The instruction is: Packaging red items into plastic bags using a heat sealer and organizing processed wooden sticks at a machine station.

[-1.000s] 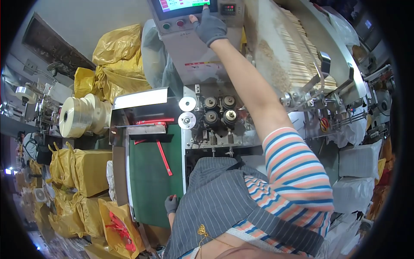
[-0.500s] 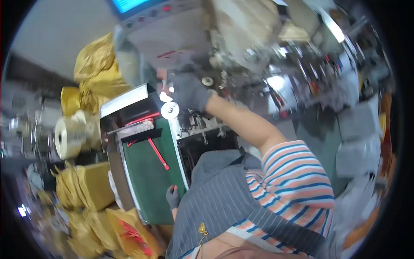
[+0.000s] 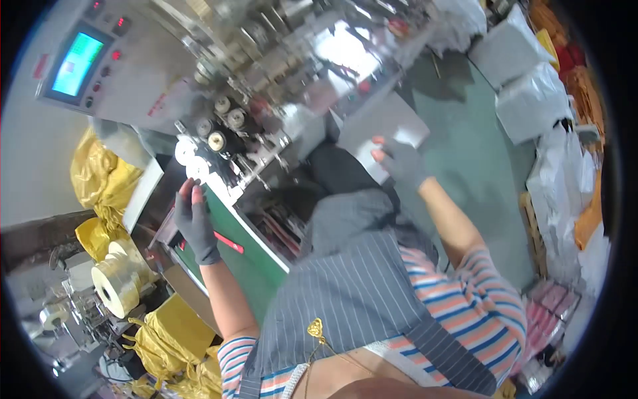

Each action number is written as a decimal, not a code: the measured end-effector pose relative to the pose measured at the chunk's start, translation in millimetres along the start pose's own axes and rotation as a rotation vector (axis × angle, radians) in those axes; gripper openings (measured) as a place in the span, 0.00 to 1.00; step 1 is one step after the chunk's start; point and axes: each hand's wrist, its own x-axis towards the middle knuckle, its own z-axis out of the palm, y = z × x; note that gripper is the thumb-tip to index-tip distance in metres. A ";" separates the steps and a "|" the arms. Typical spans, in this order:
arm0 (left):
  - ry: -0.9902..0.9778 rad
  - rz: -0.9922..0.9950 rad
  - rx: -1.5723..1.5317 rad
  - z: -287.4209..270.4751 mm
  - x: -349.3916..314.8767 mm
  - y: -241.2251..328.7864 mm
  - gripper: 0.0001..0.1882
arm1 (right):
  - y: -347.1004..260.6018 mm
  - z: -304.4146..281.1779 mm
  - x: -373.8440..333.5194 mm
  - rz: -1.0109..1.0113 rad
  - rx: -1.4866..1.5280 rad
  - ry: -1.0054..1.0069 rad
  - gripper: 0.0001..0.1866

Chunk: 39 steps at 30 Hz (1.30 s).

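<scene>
My left hand, in a grey glove with bare fingertips, reaches up over the green belt surface. Its fingers are stretched out, with the tips close to a white disc on the machine; whether they touch it I cannot tell. A red strip lies on the green surface beside that wrist. Out to the right, my right hand, gloved alike, has its fingers apart and nothing visible in them. Below it in the view's depth is a pale grey, flat-sided thing, partly covered by the hand.
A machine with a lit screen and metal rollers spans the far side. Yellow bags and a large spool stand at left. White wrapped packages are stacked at right, beyond the green floor.
My right hand has left the machine's rollers and swung right and down. My left hand has risen from the green surface's near end toward the white disc. The view has turned.
</scene>
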 end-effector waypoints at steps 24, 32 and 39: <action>0.061 0.595 0.468 141.1 165.4 267.8 0.17 | -306.1 -290.3 391.2 -0.676 0.028 -0.500 0.16; 0.158 0.661 0.398 148.7 164.6 263.4 0.15 | -354.2 -111.2 524.5 -0.514 -0.258 -0.754 0.17; 0.141 0.716 0.378 146.2 166.5 255.3 0.16 | -345.7 -35.9 528.5 -0.738 -0.736 -0.600 0.18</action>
